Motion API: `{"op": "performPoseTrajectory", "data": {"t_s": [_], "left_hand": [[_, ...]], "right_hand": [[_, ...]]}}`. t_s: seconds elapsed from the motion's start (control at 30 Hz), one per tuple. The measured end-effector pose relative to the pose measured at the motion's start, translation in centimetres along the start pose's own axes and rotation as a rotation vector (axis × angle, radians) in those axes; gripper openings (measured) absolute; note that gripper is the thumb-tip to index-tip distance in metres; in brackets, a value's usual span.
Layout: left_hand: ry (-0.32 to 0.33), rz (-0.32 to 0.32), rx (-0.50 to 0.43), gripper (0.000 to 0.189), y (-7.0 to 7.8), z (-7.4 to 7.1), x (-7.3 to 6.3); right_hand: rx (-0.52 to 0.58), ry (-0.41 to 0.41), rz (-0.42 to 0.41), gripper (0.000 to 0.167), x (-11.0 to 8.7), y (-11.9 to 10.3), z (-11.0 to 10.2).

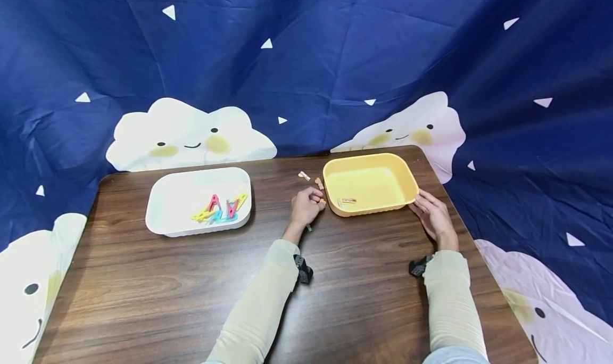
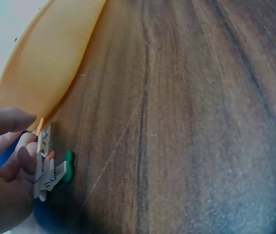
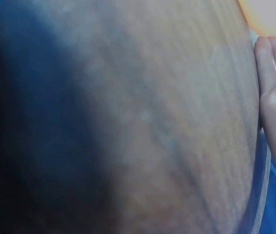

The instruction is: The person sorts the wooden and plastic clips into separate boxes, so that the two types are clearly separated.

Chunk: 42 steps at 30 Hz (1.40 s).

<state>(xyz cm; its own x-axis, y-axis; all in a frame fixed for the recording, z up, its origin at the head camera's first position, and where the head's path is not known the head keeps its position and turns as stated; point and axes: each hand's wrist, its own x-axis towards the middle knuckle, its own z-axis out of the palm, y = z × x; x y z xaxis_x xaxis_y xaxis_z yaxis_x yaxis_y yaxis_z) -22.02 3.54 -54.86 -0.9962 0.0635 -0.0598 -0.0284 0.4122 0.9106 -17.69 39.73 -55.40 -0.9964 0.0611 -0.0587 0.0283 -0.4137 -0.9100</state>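
My left hand is beside the near left corner of a yellow tray, fingers curled at small wooden clothespins with orange and green decorations. In the left wrist view the thumb reaches over them near the tray's wall. At the tray's near right corner, my right hand rests against the outside with fairly straight fingers. Inside the tray lie a few mini clothespins. Two more wooden pins, one pale and one with an orange top, lie on the table beyond the left hand.
A white tray stands to the left, holding several red, yellow and blue plastic clothespins. Both trays are on a brown wooden table. A dark blue cloth with clouds hangs behind and beside it.
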Motion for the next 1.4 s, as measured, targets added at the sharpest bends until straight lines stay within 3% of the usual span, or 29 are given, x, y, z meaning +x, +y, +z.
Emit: {"op": "performPoseTrajectory", "data": {"t_s": [0.43, 0.77, 1.4], "left_hand": [[0.016, -0.001, 0.141, 0.022, 0.2, 0.45, 0.15], [0.023, 0.002, 0.136, 0.022, -0.09, 0.44, 0.34], [0.017, -0.039, 0.081, 0.021, -0.16, 0.14, 0.46]], "right_hand": [[0.0, 0.0, 0.017, 0.028, 0.05, -0.21, -0.08], [-0.044, 0.009, 0.01, 0.027, 0.0, -0.32, 0.16], [0.007, 0.011, 0.029, 0.027, 0.0, -0.31, 0.16]]}}
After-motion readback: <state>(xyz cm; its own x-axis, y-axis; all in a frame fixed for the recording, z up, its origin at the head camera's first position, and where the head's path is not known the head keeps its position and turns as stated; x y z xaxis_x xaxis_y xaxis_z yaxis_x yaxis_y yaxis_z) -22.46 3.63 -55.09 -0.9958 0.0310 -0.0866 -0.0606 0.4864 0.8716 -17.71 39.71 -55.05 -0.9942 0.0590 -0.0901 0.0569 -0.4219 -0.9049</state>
